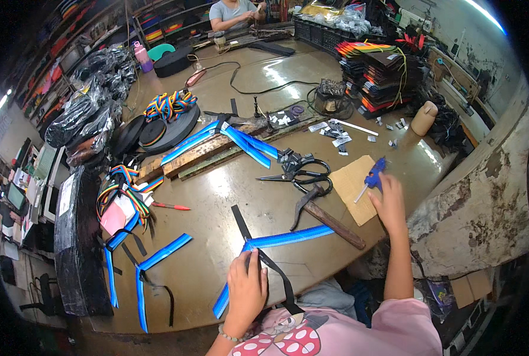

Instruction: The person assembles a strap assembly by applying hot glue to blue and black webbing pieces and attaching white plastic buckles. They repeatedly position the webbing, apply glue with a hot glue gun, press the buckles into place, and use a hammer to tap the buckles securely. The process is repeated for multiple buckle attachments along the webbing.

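Observation:
My left hand (pixel 248 285) presses its bent fingers onto a blue-and-white striped strap (pixel 294 238), near where it meets a black strap (pixel 240 222). The black strap's tail (pixel 283 282) runs out beside my fingers toward the table's edge. At the right, my right hand (pixel 389 202) has its thumb and fingers around the handle of a blue glue gun (pixel 375 172). A white stick (pixel 361 194) points out from the gun over a piece of brown cardboard (pixel 350 184). Between my hands lies a hammer (pixel 335 224), with black-handled scissors (pixel 300 175) beyond it.
More blue straps (pixel 140 291) lie at the left, near a black-wrapped block (pixel 80 243). A wooden bar (pixel 211 148) carries another strap. Stacked dark pieces (pixel 377 74) stand at the far right. A red-handled tool (pixel 172 206) lies left of centre. Across the table sits another person (pixel 233 15).

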`<state>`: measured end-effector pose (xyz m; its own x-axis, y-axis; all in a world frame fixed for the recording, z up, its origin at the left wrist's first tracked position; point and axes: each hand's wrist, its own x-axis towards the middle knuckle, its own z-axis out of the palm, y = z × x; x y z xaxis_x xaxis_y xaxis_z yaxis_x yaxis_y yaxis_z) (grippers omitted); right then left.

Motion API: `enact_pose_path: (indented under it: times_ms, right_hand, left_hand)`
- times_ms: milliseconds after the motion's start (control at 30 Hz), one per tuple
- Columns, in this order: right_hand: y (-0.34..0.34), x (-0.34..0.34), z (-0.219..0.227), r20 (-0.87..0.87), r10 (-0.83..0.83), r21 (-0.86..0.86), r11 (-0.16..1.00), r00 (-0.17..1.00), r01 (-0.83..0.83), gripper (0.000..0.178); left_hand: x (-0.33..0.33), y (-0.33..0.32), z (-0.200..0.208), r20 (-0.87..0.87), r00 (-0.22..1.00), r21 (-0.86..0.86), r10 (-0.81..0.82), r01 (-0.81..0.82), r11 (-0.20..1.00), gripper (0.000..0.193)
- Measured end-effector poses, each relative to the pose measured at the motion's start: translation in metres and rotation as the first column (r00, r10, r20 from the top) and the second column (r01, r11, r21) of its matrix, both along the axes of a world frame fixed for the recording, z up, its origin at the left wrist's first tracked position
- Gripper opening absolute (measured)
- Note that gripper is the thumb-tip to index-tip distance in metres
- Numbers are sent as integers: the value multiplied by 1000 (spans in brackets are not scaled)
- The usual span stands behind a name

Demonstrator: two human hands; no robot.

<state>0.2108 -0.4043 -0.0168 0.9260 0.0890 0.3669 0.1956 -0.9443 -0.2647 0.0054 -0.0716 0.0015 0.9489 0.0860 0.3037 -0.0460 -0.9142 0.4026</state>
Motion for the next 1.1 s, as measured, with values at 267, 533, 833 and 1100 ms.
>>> enact_pose_path:
  times_ms: [267, 533, 833, 1100]
  right_hand:
    - [-22, 2, 8, -63, -203, 664, 722, 977, 193, 47]
    - [-2, -31, 42, -250, -182, 581, 757, 951, 298, 45]
    - [12, -31, 42, 164, -137, 633, 774, 977, 2, 48]
    - [-10, -2, -22, 29, -244, 466, 862, 969, 202, 38]
  left_hand:
    - [5, 21, -6, -63, 998, -259, -23, 6, 966, 36]
    - [11, 17, -2, -75, 997, -160, -35, 22, 987, 39]
    - [15, 23, 2, -6, 1000, -267, -31, 28, 963, 30]
    - [86, 34, 65, 14, 984, -459, -180, 166, 873, 16]
